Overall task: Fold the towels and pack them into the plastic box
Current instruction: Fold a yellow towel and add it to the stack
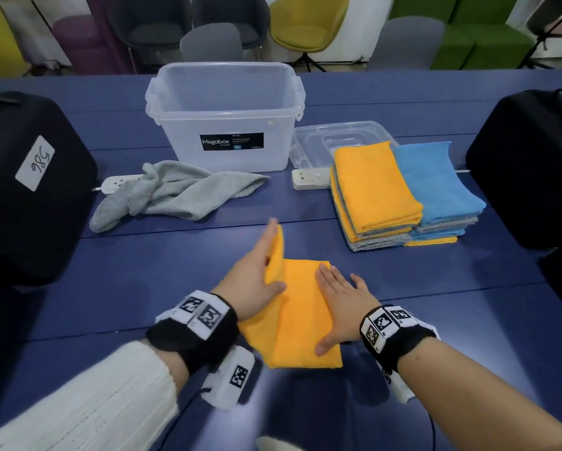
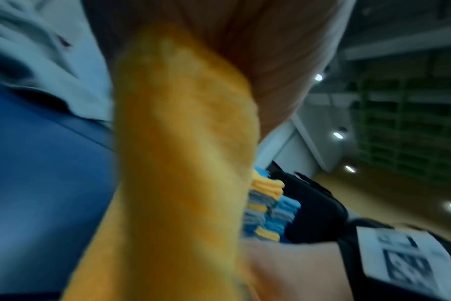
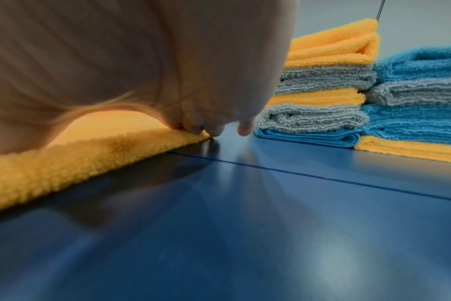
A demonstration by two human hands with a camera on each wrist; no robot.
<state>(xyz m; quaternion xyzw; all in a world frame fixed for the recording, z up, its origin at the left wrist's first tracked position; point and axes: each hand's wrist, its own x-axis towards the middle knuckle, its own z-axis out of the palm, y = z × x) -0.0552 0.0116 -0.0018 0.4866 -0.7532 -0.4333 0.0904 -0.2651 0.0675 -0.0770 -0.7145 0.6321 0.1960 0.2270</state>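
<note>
An orange towel lies partly folded on the blue table, close in front of me. My left hand holds the towel's left flap raised, the cloth running up along straight fingers with the thumb over it; the left wrist view shows this flap against the palm. My right hand lies flat on the towel's right half, and its fingertips press the towel's edge. The clear plastic box stands open at the back. A crumpled grey towel lies in front of it.
Two stacks of folded orange, grey and blue towels sit at right, beside the box's clear lid. Two white power strips lie near the box. Black cases stand at the left and right table ends. Chairs are beyond.
</note>
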